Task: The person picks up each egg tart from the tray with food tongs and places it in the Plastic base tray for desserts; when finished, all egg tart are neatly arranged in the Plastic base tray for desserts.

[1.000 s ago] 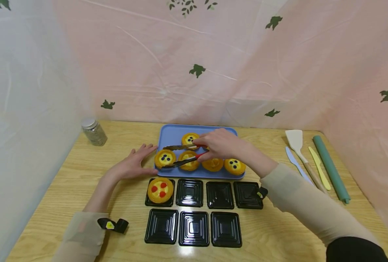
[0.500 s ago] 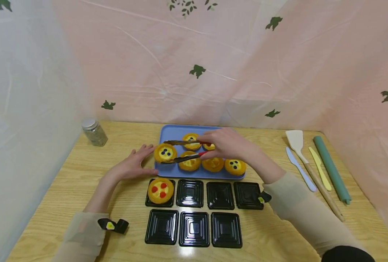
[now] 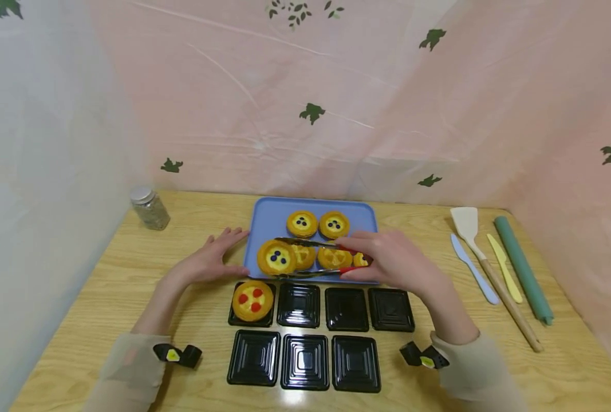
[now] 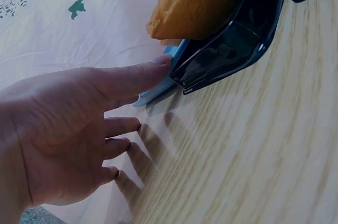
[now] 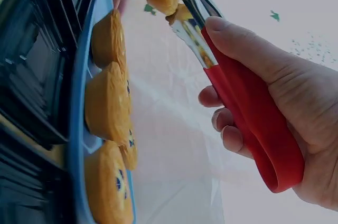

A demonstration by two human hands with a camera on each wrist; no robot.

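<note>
My right hand (image 3: 400,260) grips red-handled tongs (image 5: 243,108) whose metal arms point left. Between their tips, raised above the tray, is an egg tart with blueberry dots (image 3: 276,257). It overlaps a tart with a piped yellow top (image 3: 305,258) in the head view. Several more tarts sit on the blue tray (image 3: 265,214), including blueberry-dotted tarts (image 3: 302,224) at the back. My left hand (image 3: 207,262) spreads its fingers at the tray's left edge, with the thumb right at the near corner. A red-dotted tart (image 3: 252,300) lies in a black square holder just in front.
Several black square holders (image 3: 305,361) stand in two rows before the tray. To the right lie a white spatula (image 3: 467,226), a blue knife (image 3: 474,269), a yellow knife (image 3: 505,269) and a green rolling pin (image 3: 524,272). A lidded glass jar (image 3: 150,209) stands back left.
The tongs have closed round the left blueberry tart and lifted it, moving right and toward me. My right hand has shifted right and nearer. The left hand stays at the tray edge.
</note>
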